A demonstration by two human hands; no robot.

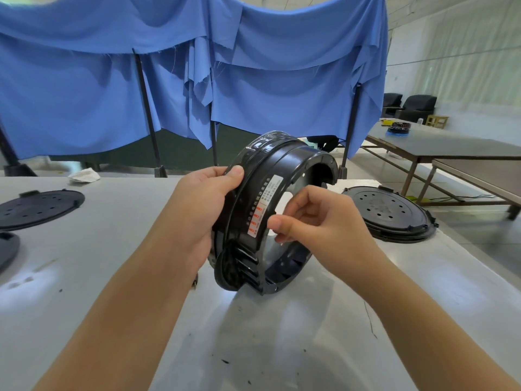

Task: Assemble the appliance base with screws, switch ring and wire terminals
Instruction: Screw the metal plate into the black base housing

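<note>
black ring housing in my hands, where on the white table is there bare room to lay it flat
Best patch: the near table between the forearms, below the ring housing. Also open: the stretch between the left hand and the left perforated disc. Crowded: the right side by the right perforated disc, and the far-left edge, where another dark part sits.

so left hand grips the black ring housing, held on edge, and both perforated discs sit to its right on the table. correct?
Not quite. In the head view the left hand does grip the black ring housing on edge, but the perforated discs flank it: one disc on the left, one on the right.
</note>
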